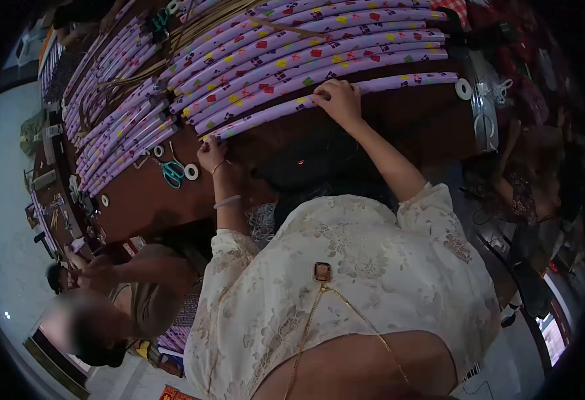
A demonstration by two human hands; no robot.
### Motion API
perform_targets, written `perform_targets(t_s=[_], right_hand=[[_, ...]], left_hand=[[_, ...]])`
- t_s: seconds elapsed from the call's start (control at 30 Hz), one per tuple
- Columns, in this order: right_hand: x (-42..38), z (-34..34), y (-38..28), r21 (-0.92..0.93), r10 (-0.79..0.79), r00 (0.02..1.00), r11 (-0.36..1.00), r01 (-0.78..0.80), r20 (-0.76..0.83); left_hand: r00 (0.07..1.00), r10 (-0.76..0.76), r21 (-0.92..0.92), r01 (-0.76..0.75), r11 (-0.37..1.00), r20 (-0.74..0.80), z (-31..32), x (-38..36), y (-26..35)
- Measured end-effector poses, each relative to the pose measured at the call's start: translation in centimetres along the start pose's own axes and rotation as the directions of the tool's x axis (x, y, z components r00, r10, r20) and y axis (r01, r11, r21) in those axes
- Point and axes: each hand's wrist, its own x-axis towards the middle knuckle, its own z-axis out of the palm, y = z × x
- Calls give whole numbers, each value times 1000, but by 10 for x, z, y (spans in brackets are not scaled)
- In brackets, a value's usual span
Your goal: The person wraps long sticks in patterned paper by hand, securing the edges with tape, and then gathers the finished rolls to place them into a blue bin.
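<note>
We view, from a head-worn camera, a person's two bare hands at a long purple patterned roll [266, 116], which lies slantwise across the near part of a brown table [139, 217], in front of the wearer. The left hand [213, 154] is at the roll's left end, its fingers bent and touching it; we cannot tell whether they close around it. The right hand [341, 100] reaches over the roll farther along, palm down, with thumb and forefinger curved at its surface — here too, we cannot tell whether the fingers grip or merely rest.

Just beyond, we see a row of similar rolls [346, 42] lying side by side, and to the left a second pile [116, 127] of the same pattern. Near the left hand lie teal-handled scissors [172, 173], with a white tape ring [191, 171] just beside them; another tape ring [463, 89] sits by the right end of the handled roll. Thin brown strips [206, 27] stretch among the rolls. At lower left we note a second person [156, 293] — well apart from the two hands.
</note>
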Motion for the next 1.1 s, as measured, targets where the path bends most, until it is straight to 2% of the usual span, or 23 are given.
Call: perform_targets(t_s=[0.07,0.1,0.3,0.47,0.57,0.6,0.63,0.7,0.73,0.77,0.8,0.87,0.93,0.97,1.07,1.1], right_hand=[[0,8,6,-57,-11,999,998,8,-40],[1,13,10,-38,-21,999,999,19,-39],[5,14,10,15,45,999,999,-45,20],[10,16,3,-21,160,981,987,-158,109],[13,11,6,15,140,978,989,-144,154],[17,7,9,-4,175,947,984,-180,268],[19,5,12,-4,165,950,985,-170,267],[21,-2,22,-84,201,927,979,-184,317],[19,-11,30,-92,197,944,980,-179,266],[21,-15,51,-66,152,953,988,-139,261],[25,-17,78,-41,106,962,994,-99,252],[25,-32,129,128,84,965,985,-119,248],[14,-65,133,-24,203,959,979,-202,200],[14,-70,145,-25,196,961,981,-195,196],[27,-65,194,55,250,952,963,-263,174],[35,-63,217,184,278,936,930,-318,214]], left_hand=[[999,-34,-82,36,996,29,-5,9,-7],[990,-61,-197,85,977,125,-10,16,-11],[957,-172,-324,244,914,235,-16,18,-6],[954,-202,-269,259,928,221,-13,17,0],[959,-200,-236,246,940,201,-15,21,-1],[958,-201,-193,241,951,202,-14,25,-3],[958,-197,-312,257,915,210,-11,22,-4],[960,-195,-268,245,932,200,-10,23,-2],[962,-194,-213,234,949,193,-11,22,2],[950,-234,-317,291,903,207,-9,17,7],[952,-233,-321,289,902,201,-9,13,12],[963,-224,-202,251,947,148,-6,5,22],[964,-208,-168,235,957,164,-8,23,8],[964,-199,-127,223,967,176,-7,24,8],[957,-268,-235,288,929,112,-3,18,15],[959,-262,-238,281,930,108,-3,21,13]])
